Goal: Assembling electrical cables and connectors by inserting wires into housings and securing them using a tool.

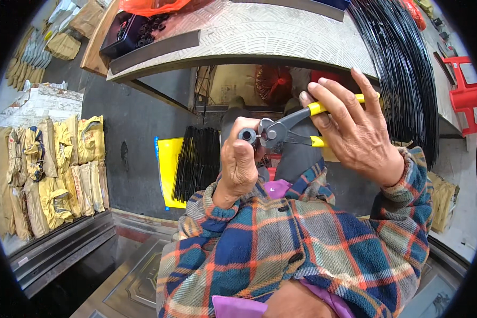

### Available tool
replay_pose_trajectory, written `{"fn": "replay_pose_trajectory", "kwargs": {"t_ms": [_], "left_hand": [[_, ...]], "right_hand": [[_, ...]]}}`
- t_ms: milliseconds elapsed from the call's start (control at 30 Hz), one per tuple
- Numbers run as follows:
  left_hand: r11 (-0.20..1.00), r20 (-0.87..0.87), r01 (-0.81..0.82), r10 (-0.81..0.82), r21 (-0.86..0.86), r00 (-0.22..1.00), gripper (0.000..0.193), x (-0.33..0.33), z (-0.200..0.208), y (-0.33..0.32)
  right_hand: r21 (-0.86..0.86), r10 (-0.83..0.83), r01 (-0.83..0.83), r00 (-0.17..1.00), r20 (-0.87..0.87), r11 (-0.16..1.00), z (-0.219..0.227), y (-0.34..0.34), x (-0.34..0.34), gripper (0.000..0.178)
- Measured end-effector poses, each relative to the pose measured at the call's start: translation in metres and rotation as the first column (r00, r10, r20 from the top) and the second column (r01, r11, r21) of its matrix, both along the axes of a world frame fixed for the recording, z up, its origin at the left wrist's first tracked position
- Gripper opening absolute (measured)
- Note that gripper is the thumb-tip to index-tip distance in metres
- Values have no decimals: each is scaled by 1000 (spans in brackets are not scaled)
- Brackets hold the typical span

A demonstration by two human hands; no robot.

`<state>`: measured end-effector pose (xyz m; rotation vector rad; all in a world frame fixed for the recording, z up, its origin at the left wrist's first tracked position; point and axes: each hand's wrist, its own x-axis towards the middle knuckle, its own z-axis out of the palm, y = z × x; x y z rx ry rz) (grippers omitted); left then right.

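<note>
My left hand (240, 163) is closed around a small dark tubular part (247, 135), whose round open end faces up. Pliers (285, 130) with dark metal jaws and yellow-sleeved handles lie across my right hand (363, 127). That hand holds them by the handles, which are spread apart, with its fingers over the upper handle and the palm against both. The plier jaws sit right beside the tubular part, at its right; the fingers of my left hand partly hide whether they bite on it.
A pale patterned worktable (259, 32) runs in front, with a dark bin (124, 34) of small black parts at its left. Long black rods (403, 69) lie along its right. More rods (199, 164) rest on a yellow sheet (169, 151); wrapped packages (53, 175) stand left, a red stool (466, 90) right.
</note>
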<state>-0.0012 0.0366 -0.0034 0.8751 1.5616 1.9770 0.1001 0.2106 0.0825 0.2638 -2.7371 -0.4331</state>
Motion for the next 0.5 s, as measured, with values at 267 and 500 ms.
{"fn": "replay_pose_trajectory", "kwargs": {"t_ms": [267, 500], "left_hand": [[998, -100, -63, 60, -26, 993, 64, 5, 5, 2], [988, -225, -135, 116, -73, 967, 68, 6, -6, 8]], "right_hand": [[152, 78, -95, 990, 116, 984, 23, 3, 0, 38], [-263, 209, -107, 893, 399, 959, -19, 14, 2, 22]]}}
